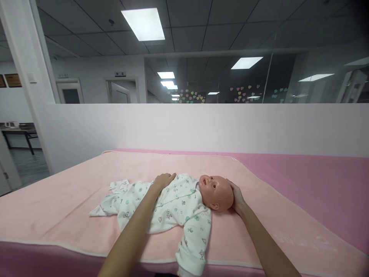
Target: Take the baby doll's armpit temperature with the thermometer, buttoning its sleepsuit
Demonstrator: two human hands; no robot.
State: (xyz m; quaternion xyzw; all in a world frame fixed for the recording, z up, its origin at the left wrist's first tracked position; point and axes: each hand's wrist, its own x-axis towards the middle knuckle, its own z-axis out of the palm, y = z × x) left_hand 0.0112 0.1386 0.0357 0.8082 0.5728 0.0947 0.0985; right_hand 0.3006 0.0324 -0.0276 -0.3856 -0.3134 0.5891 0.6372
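A baby doll (217,194) lies on its back on a peach-coloured sheet (77,200), its head to the right and its legs to the left. White one-piece pajamas (173,209) with small green and grey prints cover its body, and one sleeve hangs toward the near edge. My left hand (164,180) rests flat over the doll's belly, partly hiding its fingers on the far side. Cupped around the crown of the doll's head is my right hand (238,198), with its fingers partly hidden behind the head.
Under the sheet is a pink padded surface (317,181). A white half-wall (201,127) runs along the back, with glass above it. Beyond a doorway on the left stands a dark table (20,131) bearing several items.
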